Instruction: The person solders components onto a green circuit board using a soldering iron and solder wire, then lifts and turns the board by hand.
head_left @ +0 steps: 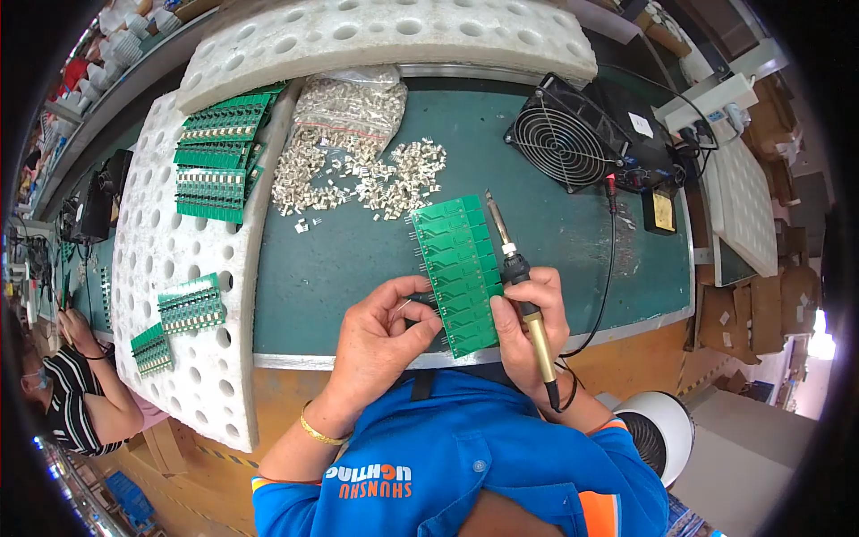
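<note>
A long green circuit board [456, 277] stands over the bench edge, its solder side toward me and pins poking out along its left edge. My right hand [535, 327] is closed around a soldering iron [537, 345], and its thumb presses the board's right edge. The iron's metal tip points up and away, just right of the board and apart from it. At the board's lower left, my left hand [386, 329] is pinched on a thin wire that looks like solder wire [403, 305]. A dark piece shows behind those fingers; its kind is hidden.
White connectors [358, 179] lie piled by an open plastic bag [353, 107]. Foam slabs [192, 358] at left carry more boards [210, 195]. A fan [564, 139], a black box [640, 134] and the iron's cable [612, 259] are at right. Another person [85, 394] sits far left.
</note>
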Motion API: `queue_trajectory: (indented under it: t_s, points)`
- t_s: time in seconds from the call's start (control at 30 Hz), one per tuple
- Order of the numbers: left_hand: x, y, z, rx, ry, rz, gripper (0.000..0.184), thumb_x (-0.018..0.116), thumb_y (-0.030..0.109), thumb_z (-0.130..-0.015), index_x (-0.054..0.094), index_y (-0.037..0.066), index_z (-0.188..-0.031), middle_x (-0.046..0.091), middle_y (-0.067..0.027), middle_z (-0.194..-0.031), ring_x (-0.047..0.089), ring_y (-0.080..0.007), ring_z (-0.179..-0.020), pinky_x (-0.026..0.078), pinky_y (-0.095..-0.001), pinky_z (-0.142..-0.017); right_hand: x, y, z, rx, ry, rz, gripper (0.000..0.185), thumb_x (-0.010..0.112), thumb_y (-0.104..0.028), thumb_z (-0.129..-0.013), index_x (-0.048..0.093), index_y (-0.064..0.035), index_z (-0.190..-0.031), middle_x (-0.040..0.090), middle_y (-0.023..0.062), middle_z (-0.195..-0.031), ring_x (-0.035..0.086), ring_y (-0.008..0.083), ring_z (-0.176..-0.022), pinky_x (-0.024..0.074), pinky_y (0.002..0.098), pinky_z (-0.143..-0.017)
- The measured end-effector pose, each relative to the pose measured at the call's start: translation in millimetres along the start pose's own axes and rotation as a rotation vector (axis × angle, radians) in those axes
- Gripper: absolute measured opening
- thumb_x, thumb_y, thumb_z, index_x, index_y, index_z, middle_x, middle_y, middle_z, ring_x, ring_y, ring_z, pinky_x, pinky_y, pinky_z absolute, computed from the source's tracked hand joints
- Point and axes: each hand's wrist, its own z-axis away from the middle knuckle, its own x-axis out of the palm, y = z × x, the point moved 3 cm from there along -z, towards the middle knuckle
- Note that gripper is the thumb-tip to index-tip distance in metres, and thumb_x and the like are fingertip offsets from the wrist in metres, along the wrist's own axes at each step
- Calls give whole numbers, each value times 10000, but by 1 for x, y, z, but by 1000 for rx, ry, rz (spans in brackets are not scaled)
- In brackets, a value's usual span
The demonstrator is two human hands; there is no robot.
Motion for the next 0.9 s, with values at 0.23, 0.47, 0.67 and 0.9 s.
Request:
queue_trajectory:
  t_s: [0.23, 0.47, 0.67, 0.9]
  points:
    - [0, 5, 0, 33, -22, -94, 363, 703, 11, -841, 597, -11, -1188, 683, 27, -847, 385, 45, -586, 317, -145, -501, 0, 5, 0, 56, -13, -39, 234, 714, 18, -843, 587, -51, -1026, 526, 104, -938, 529, 189, -793, 457, 292, -687]
    - [-1, 0, -3, -22, -53, -4, 391, 706, 10, -853, 566, -4, -1218, 677, -3, -879, 531, 20, -699, 402, -133, -587, 0, 3, -2, 113, -8, -110, 180, 684, -15, -893, 571, -48, -1029, 518, 78, -984, 516, 123, -799, 443, 238, -680]
    - [1, 2, -3, -34, -59, 28, 378, 694, 8, -858, 563, -1, -1213, 681, -18, -892, 590, -11, -762, 447, -142, -650, 1, 6, -2, 140, -10, -165, 186, 677, -28, -906, 557, -52, -1047, 515, 66, -1003, 496, 96, -775, 434, 230, -670]
    - [1, -1, -6, -14, -13, 74, 357, 682, 11, -845, 580, -20, -1186, 673, -7, -819, 462, 28, -620, 360, -159, -530, 1, 8, 0, 144, -6, -191, 204, 673, -22, -905, 544, -57, -1059, 509, 65, -1015, 494, 94, -780, 438, 234, -678]
